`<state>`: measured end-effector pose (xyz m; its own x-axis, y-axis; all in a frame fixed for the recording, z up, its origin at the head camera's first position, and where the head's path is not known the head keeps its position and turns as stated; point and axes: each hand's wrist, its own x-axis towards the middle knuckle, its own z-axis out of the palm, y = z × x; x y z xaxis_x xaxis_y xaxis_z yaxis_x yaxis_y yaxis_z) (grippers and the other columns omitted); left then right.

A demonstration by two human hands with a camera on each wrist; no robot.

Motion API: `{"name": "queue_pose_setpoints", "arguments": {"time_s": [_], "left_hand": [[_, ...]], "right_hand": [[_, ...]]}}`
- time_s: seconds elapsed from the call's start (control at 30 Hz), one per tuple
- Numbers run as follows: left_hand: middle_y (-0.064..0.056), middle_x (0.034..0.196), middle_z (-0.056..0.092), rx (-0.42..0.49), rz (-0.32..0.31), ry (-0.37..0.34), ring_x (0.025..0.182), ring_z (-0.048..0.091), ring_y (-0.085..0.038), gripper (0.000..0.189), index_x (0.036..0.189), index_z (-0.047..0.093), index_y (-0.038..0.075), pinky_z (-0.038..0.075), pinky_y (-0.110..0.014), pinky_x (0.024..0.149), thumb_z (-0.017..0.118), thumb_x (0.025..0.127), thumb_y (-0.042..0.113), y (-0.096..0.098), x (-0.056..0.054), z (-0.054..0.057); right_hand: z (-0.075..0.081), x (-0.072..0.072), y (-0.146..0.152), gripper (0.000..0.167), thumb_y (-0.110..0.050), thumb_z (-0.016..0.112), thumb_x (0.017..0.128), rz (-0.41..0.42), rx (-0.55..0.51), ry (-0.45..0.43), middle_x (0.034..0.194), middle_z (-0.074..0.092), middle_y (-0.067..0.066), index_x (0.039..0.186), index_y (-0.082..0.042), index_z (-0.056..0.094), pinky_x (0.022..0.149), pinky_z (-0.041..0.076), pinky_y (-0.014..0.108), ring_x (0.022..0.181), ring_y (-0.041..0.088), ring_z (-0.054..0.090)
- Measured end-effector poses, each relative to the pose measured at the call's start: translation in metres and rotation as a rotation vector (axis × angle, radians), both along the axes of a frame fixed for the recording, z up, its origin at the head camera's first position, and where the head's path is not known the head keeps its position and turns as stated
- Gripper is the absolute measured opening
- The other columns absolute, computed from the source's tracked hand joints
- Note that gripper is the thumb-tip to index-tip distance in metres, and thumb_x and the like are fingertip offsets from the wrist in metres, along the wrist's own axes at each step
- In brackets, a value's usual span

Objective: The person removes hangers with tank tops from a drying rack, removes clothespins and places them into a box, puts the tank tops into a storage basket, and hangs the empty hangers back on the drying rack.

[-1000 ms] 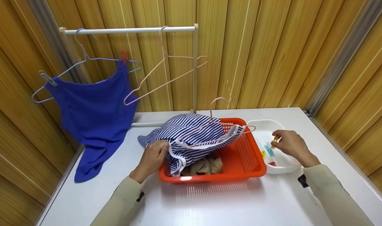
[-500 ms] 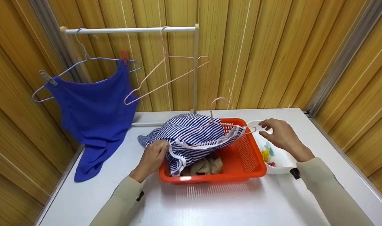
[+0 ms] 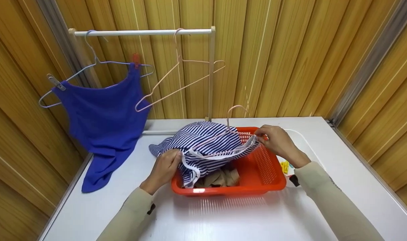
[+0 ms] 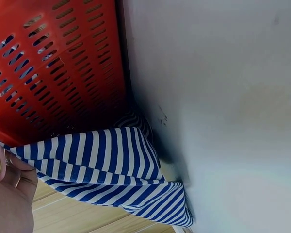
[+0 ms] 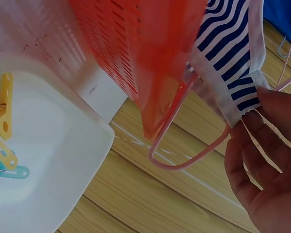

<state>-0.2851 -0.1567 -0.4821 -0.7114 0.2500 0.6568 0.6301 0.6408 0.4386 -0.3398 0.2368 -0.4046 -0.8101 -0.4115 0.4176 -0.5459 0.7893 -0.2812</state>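
Observation:
A navy-and-white striped tank top with white trim lies draped over the red basket, a pink hanger inside its neck opening. My left hand grips the top's left shoulder together with the hanger's left end; in the left wrist view, fabric and a bit of pink wire show between its fingers. At the other shoulder, my right hand pinches the white-edged strap between thumb and fingers. The hanger's right end loop sticks out beside that hand.
Right of the basket stands a white tray with yellow clothespins and a teal one. Brown cloth lies in the basket. Behind, a rack carries a clipped blue top and a bare pink hanger.
My right hand let go of a yellow clothespin in the tray, then moved left to the striped tank top's right strap and pinched it. The left hand kept its grip.

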Motion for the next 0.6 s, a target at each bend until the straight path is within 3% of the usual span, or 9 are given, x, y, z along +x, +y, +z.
{"name": "queue_pose_setpoints", "arguments": {"time_s": [0.23, 0.6], "left_hand": [[-0.001, 0.073, 0.05, 0.025, -0.011, -0.006, 0.071, 0.048, -0.014, 0.032, 0.07, 0.045, 0.01, 0.042, -0.032, 0.068, 0.049, 0.101, 0.01, 0.0, -0.001, -0.001], [0.002, 0.071, 0.047, 0.038, -0.031, 0.008, 0.069, 0.045, -0.01, 0.029, 0.072, 0.049, 0.01, 0.04, -0.028, 0.065, 0.05, 0.1, 0.006, 0.0, 0.0, -0.002]], "right_hand": [[-0.003, -0.002, 0.003, 0.008, -0.005, 0.074, 0.084, -0.027, -0.017, 0.123, 0.087, 0.075, 0.01, 0.091, -0.007, 0.078, 0.075, 0.055, 0.047, 0.08, 0.028, 0.069], [-0.019, -0.009, 0.034, 0.006, -0.002, 0.07, 0.087, -0.119, -0.09, 0.143, 0.088, 0.075, 0.013, 0.091, -0.002, 0.075, 0.069, 0.054, 0.047, 0.076, 0.028, 0.069]]}}
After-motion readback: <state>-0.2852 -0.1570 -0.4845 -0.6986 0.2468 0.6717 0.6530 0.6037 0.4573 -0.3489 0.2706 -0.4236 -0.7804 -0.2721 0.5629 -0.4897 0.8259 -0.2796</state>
